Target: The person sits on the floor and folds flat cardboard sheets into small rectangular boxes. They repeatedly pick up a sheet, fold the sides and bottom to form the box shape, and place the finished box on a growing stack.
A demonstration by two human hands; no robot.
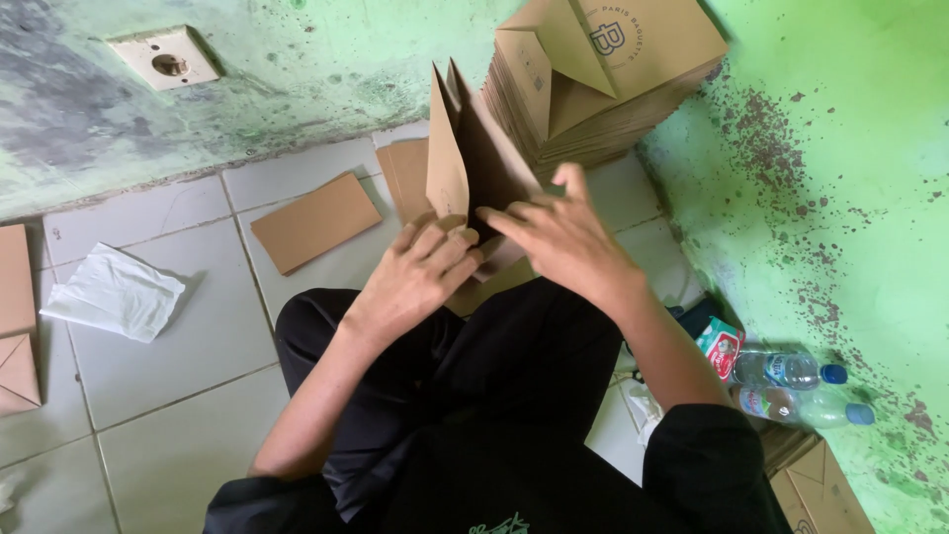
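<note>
— What's in the hands right now?

— A brown paper bag [473,163], standing on its base end just past the knees, its open mouth pointing up and slightly to the left. The left hand [420,272] pinches the bag's lower left edge, fingers curled over the paper. The right hand [559,237] presses against the lower right side, fingers spread across the fold and the thumb up behind it. Both are grasping that one bag.

— Where does it sit in the room?

— In the middle, a little far from the person's lap, over the white floor tiles [168,376]. Right behind it, farther off and to the right, rises a tall stack of folded paper bags [593,84], pushed into the corner of the green wall [850,198].

— Anything lying loose?

— A flat brown cardboard sheet [316,222] on the tiles to the left of the bag, and a few more sheets [405,178] just beside the bag's left edge. Farther left, a crumpled white cloth or paper [114,292]. At the left border, more flat bags [18,341], partly cut off.

— And on the right?

— Two plastic water bottles [791,386] lying on their sides near the wall, close to the person's right elbow, with a small red-and-green packet [720,346] touching them. Another folded bag [816,494] shows at the near right corner. A wall socket [166,57] sits far left.
</note>
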